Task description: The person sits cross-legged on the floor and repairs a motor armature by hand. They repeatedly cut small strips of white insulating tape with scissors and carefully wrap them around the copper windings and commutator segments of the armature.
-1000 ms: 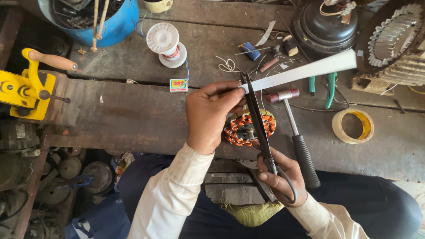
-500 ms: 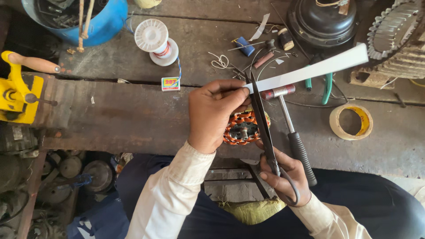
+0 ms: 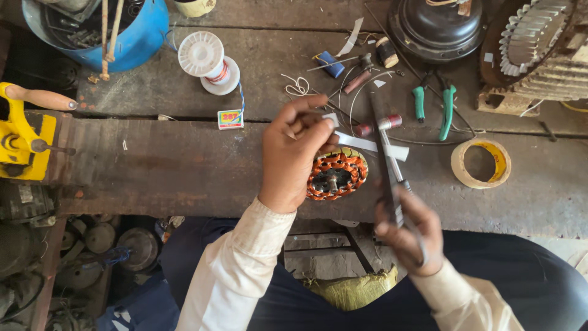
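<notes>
The white strip point(image 3: 367, 144) is pinched by the left hand point(image 3: 294, 153); the scissors point(image 3: 384, 153) are gripped closed-fisted by the right hand point(image 3: 407, 236). The short strip could be dropped, or those fingertips point(image 3: 323, 125) nicked, the blades lying just beside them.

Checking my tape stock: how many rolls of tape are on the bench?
1: a yellowish roll of tape lies flat on the bench, right of the scissors in the right hand. Others may be hidden among the clutter.
</notes>
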